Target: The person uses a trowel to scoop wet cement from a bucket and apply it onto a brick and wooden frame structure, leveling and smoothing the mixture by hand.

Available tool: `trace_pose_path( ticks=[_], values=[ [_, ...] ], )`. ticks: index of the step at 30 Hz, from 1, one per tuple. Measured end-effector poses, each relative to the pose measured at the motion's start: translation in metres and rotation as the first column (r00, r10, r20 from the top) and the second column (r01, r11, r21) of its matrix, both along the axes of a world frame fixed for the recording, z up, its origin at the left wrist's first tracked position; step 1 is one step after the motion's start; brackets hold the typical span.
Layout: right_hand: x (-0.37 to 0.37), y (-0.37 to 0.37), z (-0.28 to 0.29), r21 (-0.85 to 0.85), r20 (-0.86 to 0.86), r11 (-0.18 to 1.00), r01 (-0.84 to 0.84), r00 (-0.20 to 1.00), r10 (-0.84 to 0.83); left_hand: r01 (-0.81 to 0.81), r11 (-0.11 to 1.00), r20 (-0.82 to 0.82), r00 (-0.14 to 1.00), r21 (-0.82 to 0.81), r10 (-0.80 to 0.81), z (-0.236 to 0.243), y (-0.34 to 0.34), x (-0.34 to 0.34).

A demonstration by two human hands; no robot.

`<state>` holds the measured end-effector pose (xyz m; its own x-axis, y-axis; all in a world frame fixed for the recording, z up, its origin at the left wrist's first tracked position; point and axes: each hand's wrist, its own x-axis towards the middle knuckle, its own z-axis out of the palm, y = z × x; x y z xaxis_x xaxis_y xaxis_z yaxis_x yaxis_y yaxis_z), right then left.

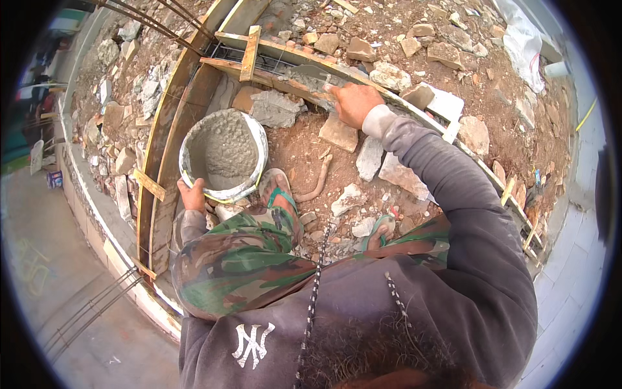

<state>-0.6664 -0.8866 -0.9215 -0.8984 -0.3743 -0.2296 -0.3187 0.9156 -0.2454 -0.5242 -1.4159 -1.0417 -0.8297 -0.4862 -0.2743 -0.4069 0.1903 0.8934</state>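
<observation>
My left hand (192, 196) is closed on the near-left rim of a round, pale bucket (260, 139), which tilts and holds wet grey concrete (230, 146). The bucket rests between the curved formwork and my left foot. My right hand (355, 104) is closed around the handle of a trowel, reaching over the narrow wooden formwork (285, 47) ahead. The trowel's blade (310, 83) is smeared with grey concrete and hard to tell from the mix around it. Steel reinforcing bars (275, 63) show inside the formwork, left of the trowel.
A short wooden cross-piece (250, 53) spans the formwork. Curved boards (162, 129) run along the left. Broken concrete (277, 107) and stones (338, 132) lie around my sandalled feet (278, 188). Bare rebar ends (152, 24) stick out at the upper left. Rubble (444, 55) covers the soil beyond.
</observation>
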Motion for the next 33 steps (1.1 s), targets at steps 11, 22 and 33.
trace_pose_path(
  ticks=[11, 22, 33],
  values=[
    [-0.035, 0.002, 0.002, 0.038, 0.027, 0.999, 0.003, 1.000, -0.004, -0.157, 0.866, 0.263, 0.964, 0.475, 0.030, 0.029, 0.023, -0.023],
    [-0.042, 0.026, 0.126, -0.036, 0.226, 0.958, 0.283, 0.936, -0.268, -0.261, 0.901, 0.506, 0.861, 0.347, 0.054, 0.140, 0.050, -0.121],
    [0.146, 0.160, 0.492, 0.064, 0.372, 0.915, 0.398, 0.841, -0.392, 0.670, 0.725, 0.262, 0.680, 0.158, -0.685, 0.484, 0.252, -0.112]
  ],
)
